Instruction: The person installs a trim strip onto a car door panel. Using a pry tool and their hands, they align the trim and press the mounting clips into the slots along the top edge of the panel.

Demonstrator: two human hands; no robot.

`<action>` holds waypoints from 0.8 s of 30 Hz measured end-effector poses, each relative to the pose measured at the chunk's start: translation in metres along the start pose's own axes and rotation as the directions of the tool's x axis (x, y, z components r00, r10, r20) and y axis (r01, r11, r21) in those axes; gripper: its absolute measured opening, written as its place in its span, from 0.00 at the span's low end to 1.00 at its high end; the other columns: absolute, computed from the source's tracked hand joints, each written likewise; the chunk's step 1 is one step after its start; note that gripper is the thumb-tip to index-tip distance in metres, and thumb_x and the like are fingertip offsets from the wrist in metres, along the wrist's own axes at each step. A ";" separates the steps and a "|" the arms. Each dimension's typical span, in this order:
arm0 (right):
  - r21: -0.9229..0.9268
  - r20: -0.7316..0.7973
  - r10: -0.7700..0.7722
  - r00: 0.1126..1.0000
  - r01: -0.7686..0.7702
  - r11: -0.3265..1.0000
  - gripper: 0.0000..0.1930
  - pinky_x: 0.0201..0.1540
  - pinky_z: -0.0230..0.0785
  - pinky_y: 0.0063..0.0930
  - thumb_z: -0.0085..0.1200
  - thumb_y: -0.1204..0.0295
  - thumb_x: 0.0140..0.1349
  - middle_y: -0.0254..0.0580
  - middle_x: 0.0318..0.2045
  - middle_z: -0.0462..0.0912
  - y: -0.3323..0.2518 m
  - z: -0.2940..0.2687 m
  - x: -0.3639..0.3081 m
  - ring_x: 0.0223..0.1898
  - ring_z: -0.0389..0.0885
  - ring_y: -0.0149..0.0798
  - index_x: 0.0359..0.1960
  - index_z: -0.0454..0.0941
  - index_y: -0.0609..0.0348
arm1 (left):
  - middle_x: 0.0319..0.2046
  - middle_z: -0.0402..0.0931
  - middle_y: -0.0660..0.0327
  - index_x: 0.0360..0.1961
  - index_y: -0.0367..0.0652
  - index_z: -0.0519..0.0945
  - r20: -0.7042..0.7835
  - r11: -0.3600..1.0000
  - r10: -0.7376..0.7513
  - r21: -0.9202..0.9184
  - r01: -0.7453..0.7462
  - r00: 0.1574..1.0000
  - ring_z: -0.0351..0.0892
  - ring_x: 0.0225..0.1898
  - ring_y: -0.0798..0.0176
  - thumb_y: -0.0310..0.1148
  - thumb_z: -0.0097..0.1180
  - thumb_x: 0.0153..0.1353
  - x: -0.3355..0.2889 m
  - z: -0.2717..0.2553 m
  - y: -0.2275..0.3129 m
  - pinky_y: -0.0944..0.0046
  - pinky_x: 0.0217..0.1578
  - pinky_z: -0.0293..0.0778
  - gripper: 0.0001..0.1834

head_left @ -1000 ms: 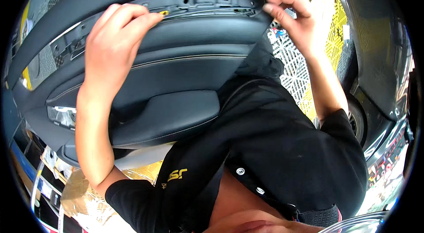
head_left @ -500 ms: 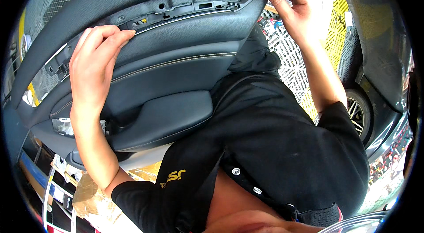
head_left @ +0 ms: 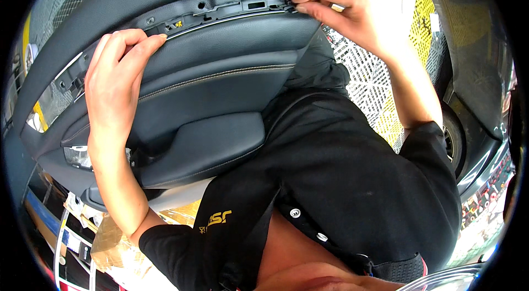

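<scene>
- Landmark: the black padded armrest with pale stitching (head_left: 215, 139), part of the curved black leather-look car door panel (head_left: 220, 79); the panel extends beyond the armrest on its far side.
- Channel: the long grey plastic mounting channel with square and round holes (head_left: 231, 1), set into the panel well beyond the armrest. The thin silvery edging line (head_left: 205, 26) follows its near lip; the small yellow clip (head_left: 178, 24) sits inside, beyond the armrest.
- Likely faults: uneven pressure from the two hands could bow or unseat the edging; a careless fingertip could dislodge the clip; a slipping nail could mark the leather.
- Left hand (head_left: 113, 68), beyond the armrest and to its left: thumb and forefinger nearly meeting at the channel's near lip; whether they pinch or merely touch it cannot be told.
- Right hand (head_left: 352, 7), beyond the armrest and to its right: fingertips drawn close together at the channel's end; anything between them is hidden.
</scene>
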State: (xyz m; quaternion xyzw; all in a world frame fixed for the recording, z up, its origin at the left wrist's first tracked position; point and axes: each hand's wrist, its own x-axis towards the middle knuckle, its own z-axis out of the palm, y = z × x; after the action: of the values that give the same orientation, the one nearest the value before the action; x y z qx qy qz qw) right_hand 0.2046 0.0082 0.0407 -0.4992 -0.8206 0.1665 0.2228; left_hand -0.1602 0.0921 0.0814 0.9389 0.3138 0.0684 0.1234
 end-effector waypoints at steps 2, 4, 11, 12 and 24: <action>-0.021 0.059 -0.045 0.997 0.047 0.999 0.08 0.42 0.83 0.31 0.67 0.69 0.67 0.38 0.40 0.90 0.005 0.003 0.009 0.39 0.90 0.40 0.45 0.90 0.55 | 0.40 0.81 0.59 0.49 0.43 0.88 -0.004 1.000 0.005 0.001 -0.005 1.000 0.81 0.42 0.56 0.20 0.65 0.60 0.000 0.001 -0.001 0.59 0.45 0.77 0.15; -0.017 0.119 -0.024 0.993 0.026 1.000 0.08 0.41 0.83 0.32 0.67 0.68 0.67 0.40 0.39 0.90 0.005 0.005 0.013 0.37 0.90 0.42 0.43 0.90 0.55 | 0.39 0.80 0.61 0.46 0.44 0.88 -0.040 1.000 0.007 0.008 -0.006 0.999 0.81 0.41 0.57 0.21 0.66 0.59 0.001 0.003 0.001 0.58 0.43 0.78 0.14; -0.067 0.268 0.050 0.962 -0.034 0.997 0.06 0.40 0.83 0.39 0.65 0.69 0.61 0.39 0.34 0.89 -0.008 -0.009 0.038 0.35 0.89 0.48 0.36 0.91 0.53 | 0.39 0.79 0.64 0.45 0.45 0.88 -0.058 0.999 0.004 0.050 -0.001 0.998 0.80 0.41 0.58 0.23 0.67 0.60 0.003 0.004 0.004 0.57 0.42 0.78 0.12; -0.078 0.258 0.039 0.965 -0.020 0.997 0.06 0.38 0.83 0.39 0.65 0.69 0.60 0.38 0.34 0.89 -0.007 -0.007 0.039 0.33 0.89 0.48 0.35 0.91 0.53 | 0.39 0.79 0.64 0.44 0.46 0.88 -0.055 0.998 0.004 0.057 -0.001 0.998 0.81 0.42 0.58 0.23 0.67 0.60 0.003 0.004 0.004 0.57 0.42 0.78 0.11; -0.174 0.374 0.014 0.927 0.055 0.983 0.05 0.38 0.83 0.41 0.62 0.69 0.56 0.40 0.29 0.87 -0.007 -0.004 0.055 0.32 0.88 0.48 0.28 0.88 0.53 | 0.39 0.81 0.65 0.43 0.47 0.89 -0.073 0.980 0.064 0.192 -0.049 0.995 0.82 0.42 0.58 0.26 0.67 0.58 0.011 0.008 0.013 0.59 0.42 0.80 0.11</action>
State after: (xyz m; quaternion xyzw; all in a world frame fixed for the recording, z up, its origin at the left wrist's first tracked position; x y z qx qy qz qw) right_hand 0.1792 0.0549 0.0583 -0.4679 -0.8650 0.1804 0.0178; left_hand -0.1425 0.0868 0.0779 0.9516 0.2966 0.0786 0.0186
